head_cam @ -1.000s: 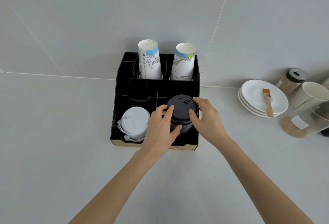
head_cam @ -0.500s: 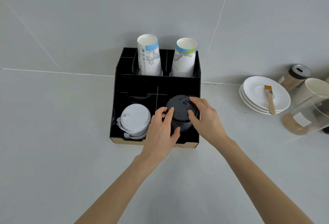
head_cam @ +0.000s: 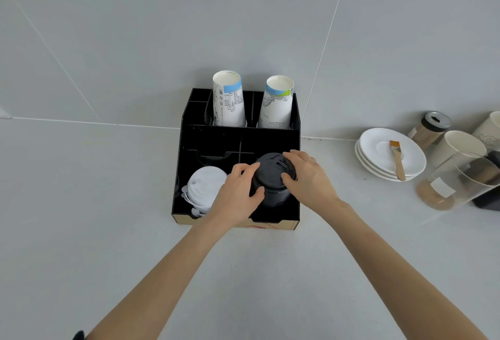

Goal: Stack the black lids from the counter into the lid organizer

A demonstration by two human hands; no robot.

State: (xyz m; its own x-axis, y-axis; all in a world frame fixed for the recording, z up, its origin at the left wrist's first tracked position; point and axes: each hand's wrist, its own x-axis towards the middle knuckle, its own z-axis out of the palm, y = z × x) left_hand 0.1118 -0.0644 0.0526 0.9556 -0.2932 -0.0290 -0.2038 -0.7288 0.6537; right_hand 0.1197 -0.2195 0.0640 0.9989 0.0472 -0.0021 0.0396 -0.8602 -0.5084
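A stack of black lids [head_cam: 273, 177] stands in the front right compartment of the black lid organizer [head_cam: 213, 136] on the grey counter. My left hand [head_cam: 238, 199] clasps the stack from its left side, thumb at the front. My right hand [head_cam: 308, 180] grips it from the right, fingers over the top lid's rim. A stack of white lids [head_cam: 204, 188] fills the front left compartment. The lower part of the black stack is hidden by my hands and the organizer wall.
Two stacks of printed paper cups [head_cam: 230, 99] [head_cam: 277, 104] stand upside down in the organizer's back row. At the right are stacked white saucers [head_cam: 378, 155] with a small brush [head_cam: 397, 161], a shaker jar [head_cam: 430, 131], a white cup [head_cam: 460, 147] and a glass jar [head_cam: 460, 182].
Both hands have stayed on the black lid stack in the front right compartment. Fingers shifted slightly around it, and the view moved a little.
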